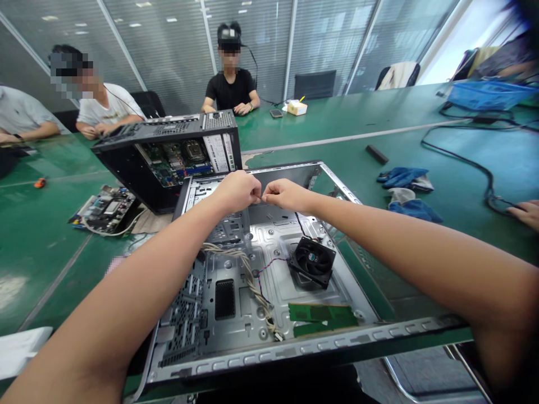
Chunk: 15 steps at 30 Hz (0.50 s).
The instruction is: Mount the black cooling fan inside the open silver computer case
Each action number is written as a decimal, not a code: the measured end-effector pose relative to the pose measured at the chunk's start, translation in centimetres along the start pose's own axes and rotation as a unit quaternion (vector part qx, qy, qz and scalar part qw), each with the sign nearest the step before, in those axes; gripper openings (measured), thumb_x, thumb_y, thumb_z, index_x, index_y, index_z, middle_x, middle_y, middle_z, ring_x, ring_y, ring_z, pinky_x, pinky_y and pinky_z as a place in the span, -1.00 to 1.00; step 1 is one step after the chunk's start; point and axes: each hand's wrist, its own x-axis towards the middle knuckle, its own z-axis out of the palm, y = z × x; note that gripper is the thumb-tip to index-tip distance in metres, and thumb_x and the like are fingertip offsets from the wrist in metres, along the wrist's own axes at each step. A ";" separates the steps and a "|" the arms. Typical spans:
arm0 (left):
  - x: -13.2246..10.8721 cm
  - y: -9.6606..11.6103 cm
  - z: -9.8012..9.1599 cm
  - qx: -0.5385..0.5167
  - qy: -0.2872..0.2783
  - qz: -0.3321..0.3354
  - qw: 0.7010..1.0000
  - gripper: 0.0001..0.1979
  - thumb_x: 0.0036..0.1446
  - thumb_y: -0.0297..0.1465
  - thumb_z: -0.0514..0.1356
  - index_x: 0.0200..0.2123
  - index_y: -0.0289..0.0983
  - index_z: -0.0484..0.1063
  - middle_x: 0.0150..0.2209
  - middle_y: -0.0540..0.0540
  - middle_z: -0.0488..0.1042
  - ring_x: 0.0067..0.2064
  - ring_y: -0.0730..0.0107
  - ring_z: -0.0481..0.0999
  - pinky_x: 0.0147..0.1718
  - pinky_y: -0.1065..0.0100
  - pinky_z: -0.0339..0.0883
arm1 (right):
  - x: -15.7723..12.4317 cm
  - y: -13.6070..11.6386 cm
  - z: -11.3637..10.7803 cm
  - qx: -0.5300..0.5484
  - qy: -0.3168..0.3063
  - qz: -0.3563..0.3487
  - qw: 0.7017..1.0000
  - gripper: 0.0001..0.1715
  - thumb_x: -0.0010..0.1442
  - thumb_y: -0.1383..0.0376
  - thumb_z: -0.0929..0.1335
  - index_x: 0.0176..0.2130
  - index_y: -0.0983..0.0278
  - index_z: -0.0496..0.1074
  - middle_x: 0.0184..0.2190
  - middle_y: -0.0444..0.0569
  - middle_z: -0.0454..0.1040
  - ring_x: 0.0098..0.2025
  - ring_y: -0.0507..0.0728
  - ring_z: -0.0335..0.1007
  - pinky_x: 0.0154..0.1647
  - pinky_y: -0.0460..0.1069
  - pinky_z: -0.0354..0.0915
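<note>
Above the far part of an open metal computer case (272, 233), my two hands meet with the fingertips almost touching. My left hand (241, 189) is closed in a pinch, and so is my right hand (286, 195). Something thin and dark seems to lie between the fingertips, too small to name. Below them, a black cooling fan (313, 261) rests tilted inside the case, with a thin dark wire rising from it towards my right hand. A bundle of twisted beige cables (251, 283) runs across the case floor. Green memory sticks (322, 317) lie near its front edge.
A black computer tower (168, 151) stands behind the case, with a loose motherboard (110, 207) to its left. Blue gloves (406, 191), a dark block (377, 154) and black cables (467, 154) lie at right, near a blue basket (490, 95). Several people sit around the green table.
</note>
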 end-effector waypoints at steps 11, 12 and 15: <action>0.3 -0.3 0.1 -0.025 -0.011 -0.014 1.000 -0.90 -0.08 -0.33 0.32 -0.43 -0.18 0.60 -0.53 0.02 0.53 -0.44 0.43 0.41 -0.41 0.37 0.11 | -0.1 -0.3 0.1 0.009 -0.004 0.018 1.000 -0.81 0.13 0.38 0.32 -0.51 0.28 0.31 -0.64 -0.20 0.23 -0.57 -0.03 0.07 -0.49 -0.05 0.03; 0.3 -0.3 0.1 -0.024 -0.014 -0.017 0.999 -0.90 -0.08 -0.32 0.32 -0.43 -0.17 0.60 -0.52 0.01 0.54 -0.43 0.42 0.41 -0.40 0.36 0.12 | 0.0 -0.3 0.1 0.009 -0.004 0.018 1.000 -0.82 0.12 0.38 0.32 -0.51 0.28 0.31 -0.64 -0.20 0.24 -0.57 -0.03 0.07 -0.49 -0.05 0.03; 0.3 -0.3 0.1 -0.018 -0.017 -0.019 1.000 -0.88 -0.05 -0.31 0.31 -0.39 -0.18 0.62 -0.52 0.00 0.54 -0.42 0.40 0.42 -0.38 0.35 0.13 | 0.1 -0.2 0.1 0.005 -0.004 0.016 1.000 -0.82 0.12 0.38 0.32 -0.51 0.29 0.33 -0.64 -0.19 0.25 -0.58 -0.03 0.08 -0.50 -0.05 0.03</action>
